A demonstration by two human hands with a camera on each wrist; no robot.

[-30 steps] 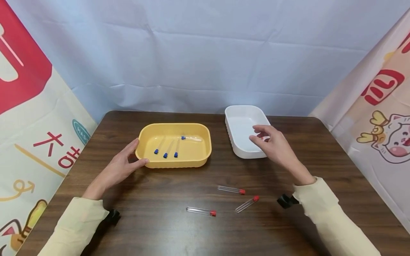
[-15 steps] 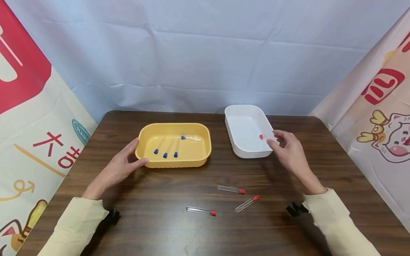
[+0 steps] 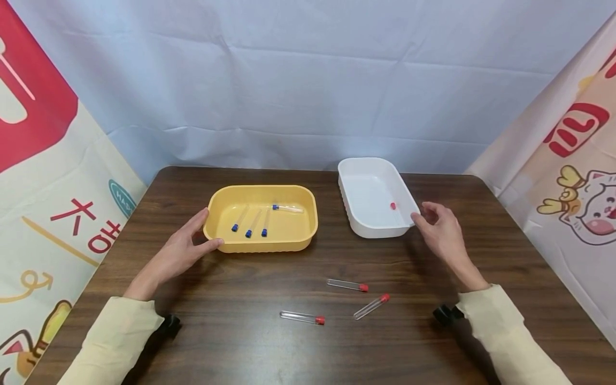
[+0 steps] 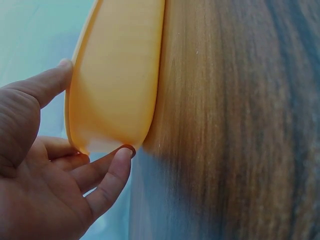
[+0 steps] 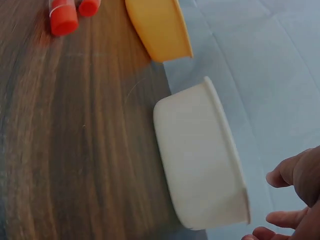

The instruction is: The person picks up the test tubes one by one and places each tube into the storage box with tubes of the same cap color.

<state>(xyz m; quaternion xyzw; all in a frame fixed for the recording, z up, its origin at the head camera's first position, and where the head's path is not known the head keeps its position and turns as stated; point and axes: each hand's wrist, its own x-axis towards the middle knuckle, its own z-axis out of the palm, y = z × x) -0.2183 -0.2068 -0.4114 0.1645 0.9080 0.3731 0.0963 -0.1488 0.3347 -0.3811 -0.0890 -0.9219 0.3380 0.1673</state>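
Note:
My left hand (image 3: 178, 254) holds the near left corner of a yellow plastic tray (image 3: 260, 247), thumb at the front rim and fingers at the end wall. In the left wrist view those fingers (image 4: 111, 182) bend against the tray's end. Several clear test tubes with blue caps (image 3: 248, 233) lie inside it. My right hand (image 3: 440, 230) is beside the near right corner of a white tray (image 3: 370, 233). Loosely bent and holding nothing, its fingers (image 5: 285, 218) stand off the rim in the right wrist view. A red cap (image 3: 393, 206) shows on the white tray's floor; its tube hardly shows.
Three clear test tubes with red caps lie on the brown wooden table (image 3: 231, 337): one farther back (image 3: 347, 285), one slanted tube (image 3: 371, 307) and one to the left (image 3: 302, 318). A pale cloth (image 3: 308, 91) hangs behind the table.
My right hand has moved from above the white tray to its right side, uncovering the red cap inside. My left hand stays at the yellow tray.

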